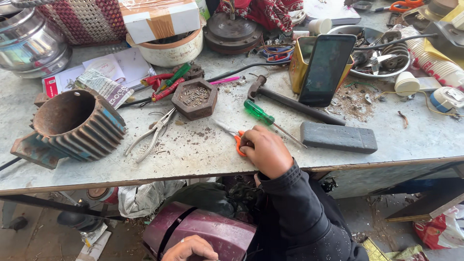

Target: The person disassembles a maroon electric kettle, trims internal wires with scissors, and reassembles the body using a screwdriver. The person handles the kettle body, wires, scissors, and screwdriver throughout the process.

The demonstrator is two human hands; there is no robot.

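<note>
— Where is the right hand (pixel 265 151)?

— At the near edge of the workbench (pixel 203 159), about midway along it. Its fingers are curled around the orange handles of a pair of scissors (pixel 233 135), whose blades lie flat on the top and point toward the left end.

— And the left hand (pixel 191 249)?

— Below the bench, resting palm down with fingers loosely bent on a maroon casing (pixel 212 232) (it looks like a rounded metal housing). It grips nothing that I can see.

— What lies around the scissors?

— Just behind the right hand sits a green-handled screwdriver (pixel 263 116), its shaft running toward the right. Behind that, a hammer (pixel 290 100) lies slantwise. A grey block (pixel 338 137) rests to the right, near the front edge. To the left are pliers (pixel 152 133) with their handles spread, and behind them a hexagonal weight (pixel 195 98).

— Anything at the left end?

— A rusty ribbed motor housing (pixel 72 125), lying on its side. Toward the back edge, a phone (pixel 326 68) leans upright against a yellow tin (pixel 299 63).
</note>
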